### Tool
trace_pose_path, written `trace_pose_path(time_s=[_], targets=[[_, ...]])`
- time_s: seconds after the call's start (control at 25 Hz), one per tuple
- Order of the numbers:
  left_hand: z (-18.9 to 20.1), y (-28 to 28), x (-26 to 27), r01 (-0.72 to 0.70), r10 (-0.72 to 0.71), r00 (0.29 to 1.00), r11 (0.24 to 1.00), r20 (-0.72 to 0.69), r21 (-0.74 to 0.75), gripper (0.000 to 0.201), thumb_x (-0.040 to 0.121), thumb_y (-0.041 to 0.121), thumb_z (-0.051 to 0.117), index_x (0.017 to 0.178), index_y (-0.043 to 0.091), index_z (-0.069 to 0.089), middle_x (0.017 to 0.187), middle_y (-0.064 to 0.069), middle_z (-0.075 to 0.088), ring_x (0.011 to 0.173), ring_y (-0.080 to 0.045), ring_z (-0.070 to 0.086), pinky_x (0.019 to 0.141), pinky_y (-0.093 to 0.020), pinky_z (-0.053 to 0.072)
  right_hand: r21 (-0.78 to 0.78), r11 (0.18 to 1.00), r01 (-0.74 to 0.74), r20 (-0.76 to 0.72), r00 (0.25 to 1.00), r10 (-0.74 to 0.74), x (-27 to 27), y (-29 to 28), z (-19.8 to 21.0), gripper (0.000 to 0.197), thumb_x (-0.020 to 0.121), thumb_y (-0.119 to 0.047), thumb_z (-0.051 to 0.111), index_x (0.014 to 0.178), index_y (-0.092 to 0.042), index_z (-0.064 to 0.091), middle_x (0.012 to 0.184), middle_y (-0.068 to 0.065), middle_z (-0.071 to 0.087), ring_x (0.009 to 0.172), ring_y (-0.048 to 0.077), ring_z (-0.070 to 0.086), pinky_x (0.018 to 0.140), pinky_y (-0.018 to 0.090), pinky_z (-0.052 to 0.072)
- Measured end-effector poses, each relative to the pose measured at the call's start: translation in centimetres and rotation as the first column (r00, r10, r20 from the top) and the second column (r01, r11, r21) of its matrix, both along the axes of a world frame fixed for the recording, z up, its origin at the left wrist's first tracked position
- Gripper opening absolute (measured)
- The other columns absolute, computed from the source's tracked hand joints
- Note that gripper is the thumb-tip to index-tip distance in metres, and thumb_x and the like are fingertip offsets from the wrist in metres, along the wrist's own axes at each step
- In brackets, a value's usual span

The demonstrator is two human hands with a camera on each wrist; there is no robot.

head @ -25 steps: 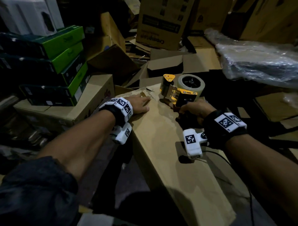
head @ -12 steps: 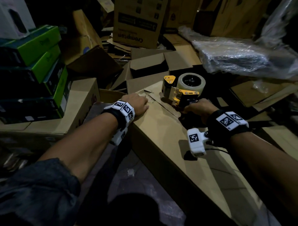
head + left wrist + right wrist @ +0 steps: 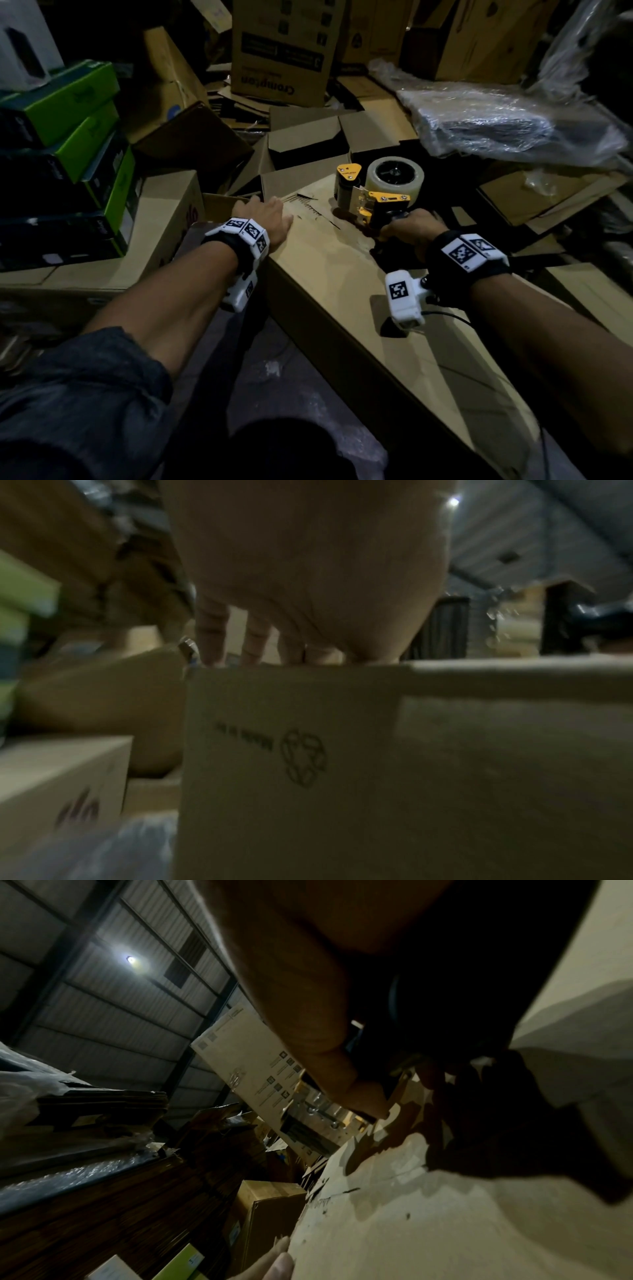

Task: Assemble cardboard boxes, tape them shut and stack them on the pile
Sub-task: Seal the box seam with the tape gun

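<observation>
The long brown cardboard box [image 3: 359, 308] lies on its side in the middle, running from near the person out toward the far pile of cardboard. Its top face is flat, with some dark scribbled marks near the far end. A yellow and black tape gun with a fat roll of clear tape [image 3: 376, 192] sits on the far end of the box, its front touching the cardboard. The right hand [image 3: 409, 228] is behind the tape gun, with its fingers curled tight round the black handle. The left hand [image 3: 267, 217] lies flat on the far left edge of the box, fingers straight and close together, pressing down on the cardboard. In the left wrist view the fingertips [image 3: 212, 631] reach over the top edge of the box [image 3: 308, 764], and a small printed recycling mark shows on the side below them. Left of the box is a low brown carton with a red mark [image 3: 164, 219], and on it stands a stack of green and black boxes [image 3: 68, 154]. Past the far end of the box are loose open cardboard flaps [image 3: 308, 137] and a tall brown carton with black printing [image 3: 281, 51]. To the right of the tape gun lies a dark bundle wrapped in shiny clear plastic [image 3: 513, 126].
</observation>
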State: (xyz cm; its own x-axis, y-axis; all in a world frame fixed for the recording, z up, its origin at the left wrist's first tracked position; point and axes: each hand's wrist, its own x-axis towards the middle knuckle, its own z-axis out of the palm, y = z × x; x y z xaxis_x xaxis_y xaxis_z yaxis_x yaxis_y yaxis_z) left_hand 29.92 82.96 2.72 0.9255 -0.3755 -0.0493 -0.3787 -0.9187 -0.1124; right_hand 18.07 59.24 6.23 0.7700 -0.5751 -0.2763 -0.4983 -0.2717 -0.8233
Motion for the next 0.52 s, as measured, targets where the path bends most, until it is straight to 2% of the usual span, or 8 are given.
trace_pose_path(time_s=[0.12, 0.24, 0.32, 0.4, 0.52], targets=[[-0.8, 1.2, 0.1, -0.144, 0.133, 0.986, 0.983, -0.098, -0.115, 0.070, 0.091, 0.067, 0.024, 0.142, 0.021, 0.036, 0.147, -0.006, 0.041, 0.131, -0.036, 0.039, 0.103, -0.057, 0.027, -0.015, 1.000, -0.003, -0.005, 1.000, 0.002, 0.0, 0.0, 0.2, 0.073, 0.067, -0.004, 0.086, 0.132, -0.004, 0.053, 0.111, 0.014, 0.066, 0.101, 0.030, 0.066, 0.081, 0.038, 0.056], [-1.3, 2.1, 0.0, -0.254, 0.192, 0.957, 0.919, -0.218, -0.302, 0.075, 0.089, 0.070, 0.032, 0.144, 0.018, 0.035, 0.145, -0.016, 0.038, 0.130, -0.041, 0.039, 0.105, -0.053, 0.032, -0.049, 0.999, -0.006, -0.020, 1.000, 0.006, 0.1, -0.1, 0.7, 0.054, 0.072, -0.002, 0.082, 0.121, -0.005, 0.059, 0.106, 0.011, 0.065, 0.100, 0.028, 0.064, 0.083, 0.038, 0.055], [-1.0, 2.2, -0.2, -0.273, 0.206, 0.950, 0.912, -0.234, -0.307, 0.076, 0.088, 0.070, 0.037, 0.141, 0.015, 0.039, 0.142, -0.019, 0.041, 0.127, -0.042, 0.042, 0.102, -0.050, 0.038, -0.048, 0.999, -0.020, -0.012, 1.000, 0.019, 0.4, -0.1, 0.9, 0.048, 0.074, 0.000, 0.081, 0.118, -0.005, 0.063, 0.108, 0.014, 0.067, 0.102, 0.030, 0.065, 0.086, 0.039, 0.056], [-0.6, 2.5, -0.5, -0.262, 0.208, 0.954, 0.929, -0.218, -0.260, 0.080, 0.085, 0.074, 0.036, 0.131, 0.011, 0.050, 0.134, -0.019, 0.051, 0.117, -0.041, 0.051, 0.096, -0.048, 0.044, -0.032, 0.999, -0.028, 0.004, 1.000, 0.028, 0.6, 0.4, 1.0, 0.046, 0.073, 0.001, 0.080, 0.116, -0.004, 0.065, 0.109, 0.015, 0.068, 0.102, 0.030, 0.066, 0.086, 0.040, 0.058], [-0.4, 3.8, -1.3, -0.235, 0.185, 0.959, 0.943, -0.216, -0.235, 0.082, 0.082, 0.079, 0.034, 0.119, 0.010, 0.058, 0.122, -0.017, 0.060, 0.104, -0.038, 0.058, 0.085, -0.041, 0.047, 0.014, 0.999, -0.051, 0.006, 0.999, 0.051, 1.0, 1.2, 1.3, 0.040, 0.074, 0.001, 0.079, 0.112, -0.004, 0.066, 0.099, 0.012, 0.069, 0.090, 0.025, 0.067, 0.076, 0.035, 0.059]])
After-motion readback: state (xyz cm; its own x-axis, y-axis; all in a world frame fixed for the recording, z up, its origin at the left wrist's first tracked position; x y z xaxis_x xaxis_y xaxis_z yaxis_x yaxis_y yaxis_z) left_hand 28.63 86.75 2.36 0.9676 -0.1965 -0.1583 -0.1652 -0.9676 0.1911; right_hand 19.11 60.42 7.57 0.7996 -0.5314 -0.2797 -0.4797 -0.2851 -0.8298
